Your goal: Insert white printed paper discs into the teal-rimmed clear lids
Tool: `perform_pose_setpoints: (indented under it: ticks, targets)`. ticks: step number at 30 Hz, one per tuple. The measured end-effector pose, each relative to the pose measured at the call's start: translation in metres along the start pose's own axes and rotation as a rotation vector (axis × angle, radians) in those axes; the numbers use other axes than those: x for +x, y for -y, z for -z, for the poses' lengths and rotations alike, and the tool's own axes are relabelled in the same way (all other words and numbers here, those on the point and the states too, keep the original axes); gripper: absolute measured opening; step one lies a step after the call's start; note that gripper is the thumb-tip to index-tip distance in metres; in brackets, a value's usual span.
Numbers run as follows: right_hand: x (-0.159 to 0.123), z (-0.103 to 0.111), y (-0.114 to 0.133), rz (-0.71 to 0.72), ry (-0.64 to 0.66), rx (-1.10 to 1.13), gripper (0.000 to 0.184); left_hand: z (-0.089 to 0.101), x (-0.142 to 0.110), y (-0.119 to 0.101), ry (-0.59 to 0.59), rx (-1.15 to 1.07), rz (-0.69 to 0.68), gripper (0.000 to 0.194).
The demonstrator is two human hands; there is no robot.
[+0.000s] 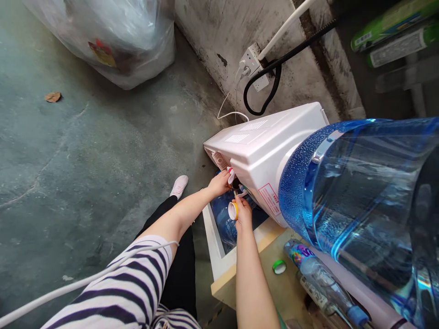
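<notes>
Water dispenser (274, 137) stands near stained wall (209, 41); grey-green floor (116, 146) beside.

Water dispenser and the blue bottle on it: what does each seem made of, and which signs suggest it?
Water dispenser: probably moulded plastic, white, slight sheen; smooth edges and vent slots suggest it.
Water bottle: likely plastic, glossy and blue-tinted; see-through with bright highlights, so glass stays possible.

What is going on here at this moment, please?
A person has both hands at a white plastic water dispenser with a large transparent blue bottle on top. The left hand is at its white tap with a red mark; whether it grips anything is hard to see. The right hand holds a small round yellow-and-white cap, its pale inside facing the camera.
</notes>
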State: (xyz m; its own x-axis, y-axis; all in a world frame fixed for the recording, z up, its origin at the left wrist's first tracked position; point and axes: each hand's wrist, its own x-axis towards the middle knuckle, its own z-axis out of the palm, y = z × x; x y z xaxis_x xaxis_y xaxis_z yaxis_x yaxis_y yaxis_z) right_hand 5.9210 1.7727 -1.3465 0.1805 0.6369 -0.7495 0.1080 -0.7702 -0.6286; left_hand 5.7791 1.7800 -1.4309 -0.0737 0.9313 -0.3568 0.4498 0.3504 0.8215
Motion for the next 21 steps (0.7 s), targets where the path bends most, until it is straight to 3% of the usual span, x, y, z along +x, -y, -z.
perform_pose_setpoints:
  ticks: [6,8,12,15,18,21]
  targets:
    - [-0.052,0.020,0.010,-0.169,0.142,0.215,0.047,0.003,-0.004,0.000,0.003,-0.007,-0.019,0.074]
    - [-0.075,0.028,0.008,-0.288,0.164,0.285,0.044,0.009,-0.011,0.001,0.009,-0.010,-0.022,0.073]
    - [-0.119,0.040,0.000,-0.557,0.198,0.441,0.034,0.032,-0.041,0.005,-0.020,-0.012,-0.026,0.070]
    - [-0.144,0.052,-0.005,-0.635,0.293,0.510,0.027,0.058,-0.075,0.001,-0.071,-0.008,0.017,0.072]
    - [-0.163,0.066,-0.002,-0.639,0.397,0.561,0.025,0.093,-0.114,-0.026,-0.151,-0.005,-0.021,0.074]
    - [-0.184,0.080,0.007,-0.591,0.484,0.613,0.027,0.137,-0.156,-0.080,-0.217,0.003,-0.138,0.075]
